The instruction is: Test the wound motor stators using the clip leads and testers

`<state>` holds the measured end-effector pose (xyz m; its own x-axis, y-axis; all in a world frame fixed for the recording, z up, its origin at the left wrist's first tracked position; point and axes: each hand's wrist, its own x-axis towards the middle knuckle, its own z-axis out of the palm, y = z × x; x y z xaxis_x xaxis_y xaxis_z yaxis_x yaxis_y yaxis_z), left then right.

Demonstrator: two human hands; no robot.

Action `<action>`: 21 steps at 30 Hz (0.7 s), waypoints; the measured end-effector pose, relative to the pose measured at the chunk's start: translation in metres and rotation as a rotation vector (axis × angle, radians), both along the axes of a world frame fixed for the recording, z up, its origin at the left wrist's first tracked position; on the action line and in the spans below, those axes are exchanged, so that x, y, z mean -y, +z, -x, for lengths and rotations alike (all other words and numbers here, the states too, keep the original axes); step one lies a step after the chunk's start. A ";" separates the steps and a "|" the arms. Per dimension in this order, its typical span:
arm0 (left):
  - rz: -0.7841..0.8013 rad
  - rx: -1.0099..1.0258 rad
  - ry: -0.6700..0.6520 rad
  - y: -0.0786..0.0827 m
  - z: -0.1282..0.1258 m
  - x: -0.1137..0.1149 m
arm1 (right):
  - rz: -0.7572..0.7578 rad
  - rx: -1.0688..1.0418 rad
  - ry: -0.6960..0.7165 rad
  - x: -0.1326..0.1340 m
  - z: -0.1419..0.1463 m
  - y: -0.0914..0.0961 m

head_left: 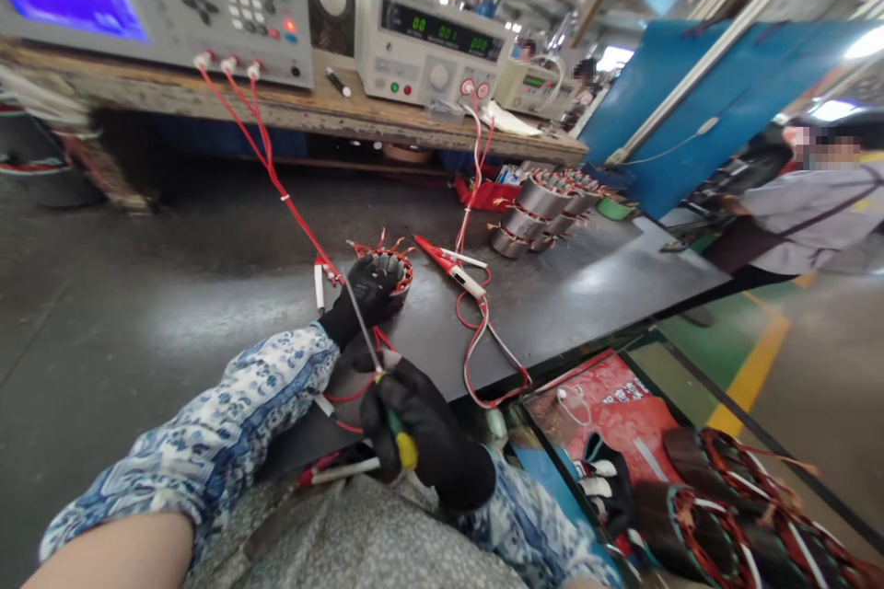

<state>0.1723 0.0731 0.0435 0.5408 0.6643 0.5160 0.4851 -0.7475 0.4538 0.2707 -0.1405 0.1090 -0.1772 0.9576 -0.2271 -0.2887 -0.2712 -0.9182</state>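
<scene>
Stator with red copper windings sits under the left grip, a black-gloved hand closed over its top, so only a bit of the rim and some red lead ends poke out. Just below that, the right grip, same black glove, is wrapped tight around a screwdriver with a green and yellow handle. Its thin steel shaft runs up to the left glove, right by the stator, but I can't tell if the tip is touching anything.

Just right of the grips, a red alligator clip on a red and white test lead lies loose on the black bench top. Further right along the bench is a row of finished-looking steel stators, lying on their sides. Well ahead of the grips, a wooden shelf carries a grey tester with a green digital readout and a bigger grey instrument with a purple screen, with red leads running down from it. Off to the right, past the bench, a co-worker in a grey shirt stands beside a blue curtain.
</scene>
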 end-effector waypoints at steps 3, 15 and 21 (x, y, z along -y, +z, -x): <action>-0.026 -0.063 0.000 0.008 -0.002 -0.003 | -0.054 0.278 -0.246 0.006 -0.032 -0.021; -0.099 -0.185 0.037 0.018 0.001 0.004 | -0.118 0.463 -0.284 -0.038 -0.052 -0.058; -0.076 -0.178 0.088 0.012 -0.006 0.006 | -0.141 0.308 -0.460 -0.040 -0.014 -0.055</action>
<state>0.1787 0.0675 0.0557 0.5696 0.6757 0.4679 0.6174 -0.7276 0.2992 0.2843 -0.1008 0.0539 0.3194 0.9453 -0.0663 -0.0616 -0.0492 -0.9969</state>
